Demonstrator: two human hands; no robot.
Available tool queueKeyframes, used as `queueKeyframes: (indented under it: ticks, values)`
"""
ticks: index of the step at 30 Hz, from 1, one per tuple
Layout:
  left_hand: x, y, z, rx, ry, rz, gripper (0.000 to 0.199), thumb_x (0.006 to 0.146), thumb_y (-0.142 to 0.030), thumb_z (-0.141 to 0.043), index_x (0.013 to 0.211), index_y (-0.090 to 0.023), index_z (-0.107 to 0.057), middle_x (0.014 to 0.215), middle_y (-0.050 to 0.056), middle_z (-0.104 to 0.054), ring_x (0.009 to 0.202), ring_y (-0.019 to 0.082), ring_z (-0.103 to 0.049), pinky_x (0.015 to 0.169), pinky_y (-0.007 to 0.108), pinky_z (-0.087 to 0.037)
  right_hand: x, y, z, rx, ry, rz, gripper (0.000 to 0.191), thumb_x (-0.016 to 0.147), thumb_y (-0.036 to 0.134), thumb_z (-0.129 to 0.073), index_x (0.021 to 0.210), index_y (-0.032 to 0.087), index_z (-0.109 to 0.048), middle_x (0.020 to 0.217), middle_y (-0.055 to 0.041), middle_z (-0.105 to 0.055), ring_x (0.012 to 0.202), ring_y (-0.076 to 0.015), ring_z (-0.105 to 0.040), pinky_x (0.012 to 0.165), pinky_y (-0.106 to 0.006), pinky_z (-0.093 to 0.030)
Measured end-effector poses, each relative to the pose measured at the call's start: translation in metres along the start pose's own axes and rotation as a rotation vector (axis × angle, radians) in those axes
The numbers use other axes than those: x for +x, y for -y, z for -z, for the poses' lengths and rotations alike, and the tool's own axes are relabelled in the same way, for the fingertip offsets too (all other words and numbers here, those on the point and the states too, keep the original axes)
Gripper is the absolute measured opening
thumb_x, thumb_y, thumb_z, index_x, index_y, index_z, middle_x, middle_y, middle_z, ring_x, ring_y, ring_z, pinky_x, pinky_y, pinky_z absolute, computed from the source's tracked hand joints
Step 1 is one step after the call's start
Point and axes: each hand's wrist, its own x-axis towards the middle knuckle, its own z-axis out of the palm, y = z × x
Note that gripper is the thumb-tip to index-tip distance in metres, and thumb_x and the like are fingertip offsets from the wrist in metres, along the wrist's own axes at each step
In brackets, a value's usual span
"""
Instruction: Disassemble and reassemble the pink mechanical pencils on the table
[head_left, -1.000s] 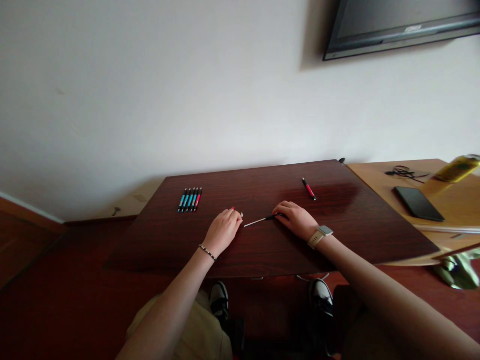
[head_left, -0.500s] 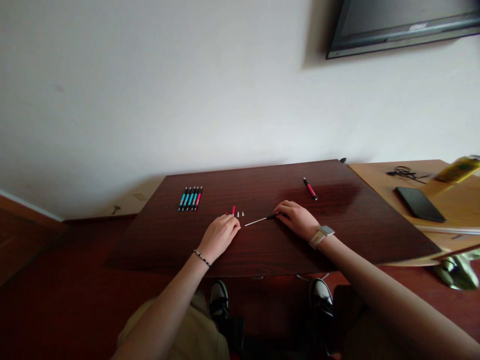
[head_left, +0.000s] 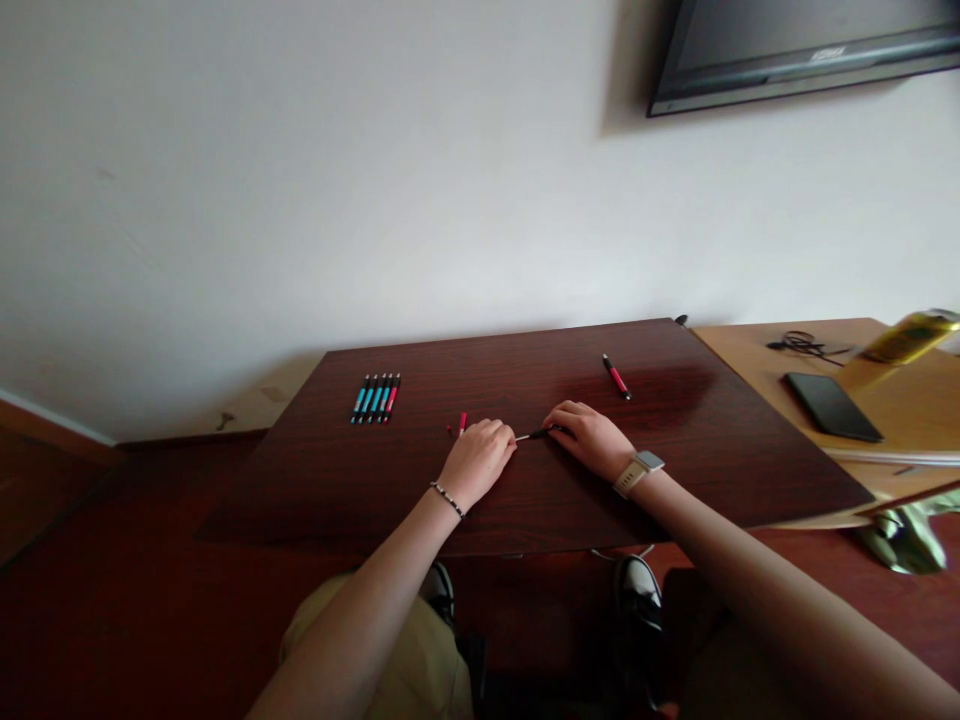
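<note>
A black-framed screen (head_left: 810,55) hangs on the pale wall (head_left: 375,180), upper right; below it, on a lighter wooden worktop (head_left: 742,365), lie a dark phone (head_left: 832,407) and, nearer the wall, a tangled black cable (head_left: 786,346); a yellow can (head_left: 909,338) is just to their right; lower down is a light green object (head_left: 906,540), hard to identify; reddish floor (head_left: 165,530) shows at left.

Left forearm (head_left: 360,610), bare, slanted up and rightward; left hand (head_left: 480,460) was palm-down, fingers bent, tips turned right. Right forearm (head_left: 772,580), also bare, ran up and leftward; right hand (head_left: 590,440) was palm-down, fingers curled together, tips pointing left. Hands were near, not touching.
</note>
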Motion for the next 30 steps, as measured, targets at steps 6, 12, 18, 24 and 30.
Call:
queueKeyframes:
  ticks: [6,12,18,24,30]
  values:
    - [0.016,-0.015,-0.005,0.015,0.019,-0.019,0.012,0.102,-0.019,-0.058,0.092,-0.018,-0.064,0.096,0.006,-0.068,0.094,0.022,-0.064,0.086,0.035,-0.051,0.0,0.001,0.001,0.001,-0.009,0.003,0.014,0.1,0.018,-0.061,0.105,0.023,-0.072,0.109,-0.0075,-0.07,0.101,-0.0239,-0.064,0.094,-0.038,-0.053]
    - [0.021,-0.027,-0.008,0.067,0.022,-0.068,0.012,0.102,-0.018,-0.058,0.092,-0.017,-0.064,0.095,0.007,-0.068,0.095,0.024,-0.064,0.087,0.036,-0.051,0.0,0.0,-0.001,0.001,-0.002,0.014,0.016,0.1,0.016,-0.06,0.106,0.023,-0.072,0.109,-0.0081,-0.07,0.103,-0.0244,-0.065,0.096,-0.039,-0.052]
    - [0.003,-0.008,-0.001,0.023,0.002,-0.037,0.011,0.101,-0.018,-0.059,0.092,-0.018,-0.065,0.095,0.005,-0.068,0.095,0.022,-0.064,0.088,0.036,-0.052,-0.001,-0.001,-0.001,0.007,-0.004,0.013,0.014,0.101,0.019,-0.059,0.106,0.023,-0.072,0.109,-0.0077,-0.07,0.101,-0.0243,-0.064,0.094,-0.039,-0.052]
    - [-0.021,0.018,0.011,0.01,-0.02,0.042,0.014,0.102,-0.021,-0.06,0.088,-0.019,-0.065,0.092,0.004,-0.068,0.092,0.021,-0.065,0.091,0.036,-0.053,-0.001,-0.002,-0.001,-0.002,0.003,0.005,0.014,0.101,0.02,-0.059,0.106,0.024,-0.072,0.109,-0.0071,-0.07,0.101,-0.0238,-0.064,0.093,-0.038,-0.052]
    - [-0.023,0.024,0.012,0.015,-0.034,0.067,0.015,0.102,-0.019,-0.059,0.087,-0.019,-0.064,0.09,0.004,-0.067,0.091,0.021,-0.065,0.09,0.036,-0.053,0.0,0.001,0.001,0.001,0.013,-0.004,0.015,0.101,0.02,-0.058,0.106,0.023,-0.072,0.11,-0.0075,-0.07,0.102,-0.0241,-0.064,0.094,-0.039,-0.052]
